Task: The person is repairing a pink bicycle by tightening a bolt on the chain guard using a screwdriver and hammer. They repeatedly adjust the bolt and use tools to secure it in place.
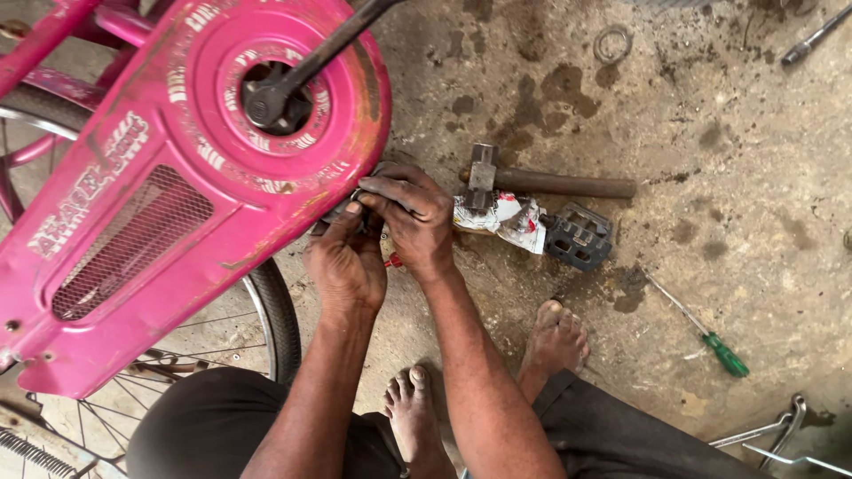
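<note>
A pink bicycle chain guard [160, 195] fills the left of the head view, with a black crank arm [311, 62] rising from its centre. Just below its lower right edge, my left hand [346, 262] and my right hand [413, 217] close together around a small dark part [359, 197] that is mostly hidden by the fingers. A bit of red [393, 261] shows under the hands. Right beside my right hand lie a hammer [532, 180], a crumpled white wrapper [506, 217] and a black bicycle pedal [579, 236].
A green-handled screwdriver [706, 333] lies on the stained concrete floor at the right. A metal tool [812, 40] sits at the top right, a wire ring [612, 43] near the top, and metal rods [777, 435] at the bottom right. The rear wheel [266, 310] and my bare feet [555, 341] are below.
</note>
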